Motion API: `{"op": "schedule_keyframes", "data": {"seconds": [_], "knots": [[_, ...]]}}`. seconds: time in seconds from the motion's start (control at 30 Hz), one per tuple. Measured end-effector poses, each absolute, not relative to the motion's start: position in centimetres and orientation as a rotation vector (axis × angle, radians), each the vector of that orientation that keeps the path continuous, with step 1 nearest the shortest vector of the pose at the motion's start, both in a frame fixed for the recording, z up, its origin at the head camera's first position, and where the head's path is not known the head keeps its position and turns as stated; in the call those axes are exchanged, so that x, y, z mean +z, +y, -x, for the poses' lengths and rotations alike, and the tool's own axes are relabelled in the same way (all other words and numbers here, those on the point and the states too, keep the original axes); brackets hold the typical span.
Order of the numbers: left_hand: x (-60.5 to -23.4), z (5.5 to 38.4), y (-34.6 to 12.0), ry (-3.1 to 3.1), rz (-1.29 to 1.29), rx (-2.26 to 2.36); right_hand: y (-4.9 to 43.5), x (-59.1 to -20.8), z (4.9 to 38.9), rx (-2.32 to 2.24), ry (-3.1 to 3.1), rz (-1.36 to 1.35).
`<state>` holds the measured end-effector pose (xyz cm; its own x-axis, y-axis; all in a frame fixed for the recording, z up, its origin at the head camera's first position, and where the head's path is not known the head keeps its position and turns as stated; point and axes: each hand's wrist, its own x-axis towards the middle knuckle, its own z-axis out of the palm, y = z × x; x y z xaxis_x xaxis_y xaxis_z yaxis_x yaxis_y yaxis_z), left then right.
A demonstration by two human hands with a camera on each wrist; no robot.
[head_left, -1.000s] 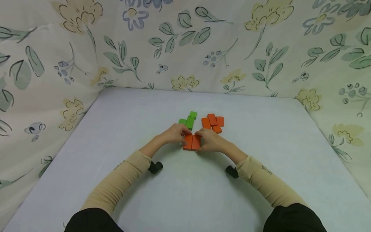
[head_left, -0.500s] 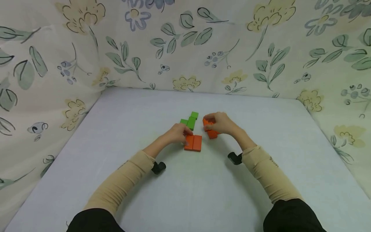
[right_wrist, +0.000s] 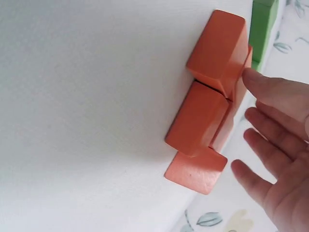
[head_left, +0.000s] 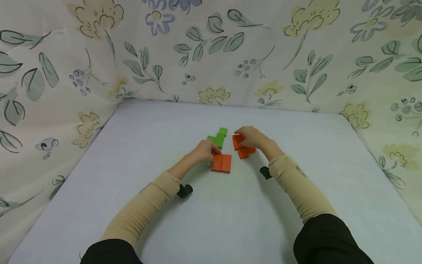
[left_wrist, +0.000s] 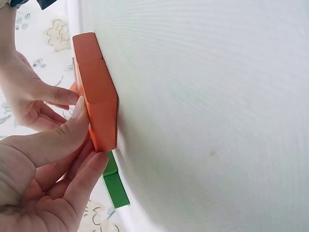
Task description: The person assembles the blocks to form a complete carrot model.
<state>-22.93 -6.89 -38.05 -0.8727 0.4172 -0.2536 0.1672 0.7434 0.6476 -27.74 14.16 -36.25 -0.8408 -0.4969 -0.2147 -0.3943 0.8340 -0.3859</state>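
Observation:
Two flat orange blocks lie side by side on the white table. My left hand (head_left: 203, 151) pinches the left block (head_left: 216, 162) between thumb and fingers; the left wrist view shows the thumb on top of this block (left_wrist: 102, 123). The right block (head_left: 226, 163) sits flush against it. Over a loose cluster of orange blocks (head_left: 243, 153) to the right is my right hand (head_left: 254, 138), partly hiding them. In the right wrist view its thumb meets the edge of one block (right_wrist: 217, 46), while the other visible fingers are spread apart from the cluster (right_wrist: 197, 118).
Several green blocks (head_left: 219, 140) form a stepped row just behind the orange pair. A black wrist camera (head_left: 185, 191) hangs under the left forearm, another (head_left: 265, 172) under the right. Floral cloth (head_left: 211, 62) rises behind the table (head_left: 211, 220).
My right hand has left the orange pair and moved right and away from me to the loose orange blocks, some of which have shifted nearer. My left hand stays at its block.

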Motion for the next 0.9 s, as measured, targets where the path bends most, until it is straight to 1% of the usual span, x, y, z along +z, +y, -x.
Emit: {"op": "schedule_keyframes", "data": {"seconds": [0.3,0.5,0.7,0.9], "knots": [[-37.7,22.8,-6.3,2.586,-0.452,0.851,14.4,-36.1,27.8,-0.386,2.646,0.606],[-37.7,22.9,-6.0,2.613,-0.440,0.828,14.4,-36.4,28.1,-0.380,2.656,0.624],[-37.7,23.0,-5.7,2.627,-0.434,0.816,14.6,-36.3,27.9,-0.543,2.739,0.665],[-37.8,22.8,-6.1,2.639,-0.405,0.796,14.7,-36.6,26.9,-0.723,2.789,0.711]]}}
